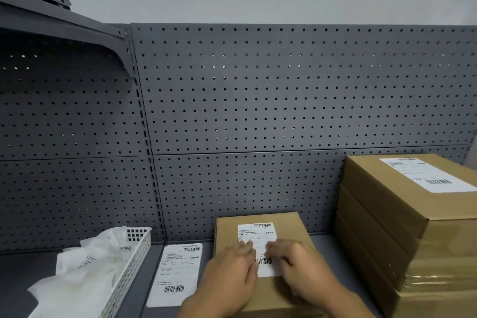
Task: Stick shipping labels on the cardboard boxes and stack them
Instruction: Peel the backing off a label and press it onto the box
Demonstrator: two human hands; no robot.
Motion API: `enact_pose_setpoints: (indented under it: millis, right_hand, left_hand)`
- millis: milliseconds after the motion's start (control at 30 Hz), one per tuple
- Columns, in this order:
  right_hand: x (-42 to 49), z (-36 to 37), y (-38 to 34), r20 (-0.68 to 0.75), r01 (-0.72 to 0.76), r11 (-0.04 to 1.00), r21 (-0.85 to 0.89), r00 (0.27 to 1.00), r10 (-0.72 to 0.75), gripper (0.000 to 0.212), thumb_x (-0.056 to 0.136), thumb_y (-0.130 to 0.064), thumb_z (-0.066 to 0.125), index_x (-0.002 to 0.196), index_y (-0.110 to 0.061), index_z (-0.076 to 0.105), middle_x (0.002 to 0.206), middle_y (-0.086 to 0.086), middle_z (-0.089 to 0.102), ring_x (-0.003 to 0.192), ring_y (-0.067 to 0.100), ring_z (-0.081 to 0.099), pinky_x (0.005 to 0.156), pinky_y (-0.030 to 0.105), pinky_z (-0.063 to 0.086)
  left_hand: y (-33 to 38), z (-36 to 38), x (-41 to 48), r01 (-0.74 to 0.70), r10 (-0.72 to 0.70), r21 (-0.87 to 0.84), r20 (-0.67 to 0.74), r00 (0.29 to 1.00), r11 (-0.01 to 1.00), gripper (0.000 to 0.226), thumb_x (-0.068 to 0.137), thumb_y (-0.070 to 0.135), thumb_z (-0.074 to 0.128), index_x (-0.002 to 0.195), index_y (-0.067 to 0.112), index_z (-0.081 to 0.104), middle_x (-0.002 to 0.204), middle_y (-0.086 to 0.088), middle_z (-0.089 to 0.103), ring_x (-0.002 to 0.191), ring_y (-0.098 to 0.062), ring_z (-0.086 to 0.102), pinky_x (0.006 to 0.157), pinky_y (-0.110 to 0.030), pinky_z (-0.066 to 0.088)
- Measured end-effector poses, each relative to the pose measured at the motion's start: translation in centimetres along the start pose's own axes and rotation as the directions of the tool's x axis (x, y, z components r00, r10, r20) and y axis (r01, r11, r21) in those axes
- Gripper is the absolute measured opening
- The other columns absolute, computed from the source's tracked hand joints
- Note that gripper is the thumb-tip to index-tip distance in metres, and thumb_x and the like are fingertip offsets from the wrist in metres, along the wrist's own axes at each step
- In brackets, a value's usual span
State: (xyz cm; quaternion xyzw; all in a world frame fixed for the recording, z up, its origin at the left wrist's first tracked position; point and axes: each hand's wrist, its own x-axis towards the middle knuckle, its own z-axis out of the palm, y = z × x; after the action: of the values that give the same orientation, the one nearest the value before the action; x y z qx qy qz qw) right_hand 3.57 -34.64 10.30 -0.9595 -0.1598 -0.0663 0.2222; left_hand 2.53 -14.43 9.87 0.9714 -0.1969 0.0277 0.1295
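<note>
A flat cardboard box (286, 227) lies on the grey shelf in front of me. A white shipping label (258, 233) with barcodes sits on its top. My left hand (229, 271) and my right hand (296, 263) lie flat on the label's lower half, fingers pressing it down from both sides. To the right stands a stack of several cardboard boxes (387, 227); the top one carries a label (426, 174). A sheet of loose labels (178, 273) lies on the shelf left of the box.
A white perforated basket (134, 261) at the left holds crumpled white backing paper (85, 276). Grey pegboard (258, 100) forms the back wall. A grey shelf bracket (59, 23) juts out at upper left.
</note>
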Motion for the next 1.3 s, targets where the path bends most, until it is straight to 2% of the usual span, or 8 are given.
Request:
enact_pose_setpoints:
  millis: [267, 433, 600, 733, 900, 1000, 1167, 1300]
  right_hand:
    - [-1.7, 2.2, 1.1, -0.030, 0.036, 0.999, -0.022, 0.999, -0.036, 0.082, 0.074, -0.039, 0.009, 0.125, -0.031, 0.072, 0.145, -0.019, 0.059, 0.140, 0.002, 0.048, 0.118, 0.012, 0.018]
    - [-2.2, 1.5, 0.9, 0.027, 0.036, 0.999, -0.041, 0.999, -0.035, 0.049, 0.096, -0.015, 0.041, 0.134, -0.032, 0.067, 0.152, -0.023, 0.050, 0.146, -0.002, 0.037, 0.118, 0.010, 0.008]
    - [-2.6, 0.3, 0.9, 0.129, 0.046, 0.999, 0.009, 0.991, -0.047, 0.047, 0.093, -0.008, 0.045, 0.124, -0.032, 0.072, 0.150, -0.021, 0.053, 0.143, -0.002, 0.041, 0.127, 0.027, 0.014]
    - [-4.1, -0.3, 2.3, -0.186, -0.051, 0.991, 0.122, 0.980, 0.074, 0.027, 0.080, -0.010, 0.052, 0.076, -0.026, 0.074, 0.102, -0.027, 0.074, 0.105, 0.003, 0.067, 0.101, 0.029, 0.050]
    - [-6.2, 0.0, 4.1, -0.241, -0.227, 0.938, 0.261, 0.926, 0.291, 0.027, 0.095, -0.021, 0.062, 0.119, -0.031, 0.065, 0.117, -0.017, 0.061, 0.110, 0.004, 0.057, 0.089, 0.023, 0.045]
    - [-7.0, 0.8, 4.1, -0.030, -0.377, 0.719, 0.584, 0.876, 0.482, 0.036, 0.096, -0.033, 0.069, 0.129, -0.031, 0.056, 0.121, -0.014, 0.064, 0.111, 0.006, 0.061, 0.089, 0.027, 0.046]
    - [-7.8, 1.4, 3.1, 0.011, -0.349, 0.492, 0.797, 0.823, 0.567, 0.011, 0.098, -0.030, 0.066, 0.107, -0.029, 0.073, 0.097, -0.020, 0.078, 0.089, -0.005, 0.070, 0.076, 0.021, 0.047]
    - [-8.0, 2.2, 2.3, 0.048, -0.325, 0.341, 0.882, 0.782, 0.622, 0.014, 0.097, -0.030, 0.068, 0.107, -0.025, 0.076, 0.094, -0.019, 0.080, 0.099, 0.008, 0.070, 0.079, 0.027, 0.048]
  left_hand:
    - [-0.5, 2.0, -1.7, 0.014, -0.014, 0.008, -0.016, 1.000, 1.000, 0.053, 0.110, 0.045, 0.022, 0.161, 0.032, 0.028, 0.170, 0.020, 0.014, 0.157, -0.001, 0.009, 0.124, -0.020, 0.005]
    - [-0.3, 1.2, -2.3, 0.009, -0.008, -0.022, 0.030, 1.000, 1.000, 0.056, 0.109, 0.051, 0.022, 0.162, 0.032, 0.025, 0.171, 0.019, 0.010, 0.157, 0.002, 0.004, 0.126, -0.022, -0.006]
    - [-0.3, 0.5, -2.8, -0.009, 0.010, -0.009, 0.123, 0.992, 1.000, 0.067, 0.106, 0.063, 0.015, 0.165, 0.030, 0.012, 0.172, 0.013, 0.000, 0.158, -0.005, -0.007, 0.129, -0.034, -0.007]
    - [-1.3, 0.8, -3.6, 0.123, -0.130, -0.149, -0.037, 0.991, 0.981, 0.071, 0.103, 0.068, 0.017, 0.163, 0.034, 0.000, 0.165, 0.018, -0.013, 0.157, -0.009, -0.018, 0.130, -0.037, -0.005]
    - [-3.0, 1.9, -3.8, 0.336, -0.408, -0.782, 0.114, 0.906, 0.526, 0.046, 0.099, 0.047, 0.053, 0.144, 0.046, 0.044, 0.137, 0.019, 0.064, 0.120, -0.002, 0.064, 0.108, -0.035, 0.050]
    - [-2.7, 2.5, -4.3, 0.306, -0.412, -0.877, 0.141, 0.900, 0.370, 0.054, 0.101, 0.028, 0.063, 0.146, 0.040, 0.036, 0.122, 0.028, 0.063, 0.105, 0.004, 0.067, 0.087, -0.018, 0.051]
    - [-3.1, 4.4, -4.6, 0.352, -0.440, -0.921, 0.249, 0.863, 0.168, 0.113, 0.069, 0.076, 0.076, 0.161, 0.037, 0.024, 0.147, 0.013, 0.058, 0.131, -0.013, 0.059, 0.118, -0.043, 0.042]
    - [-3.0, 5.0, -4.4, 0.320, -0.436, -0.946, 0.309, 0.845, -0.051, 0.129, 0.056, 0.065, 0.088, 0.162, 0.037, 0.020, 0.147, 0.007, 0.060, 0.129, -0.019, 0.063, 0.118, -0.049, 0.042]
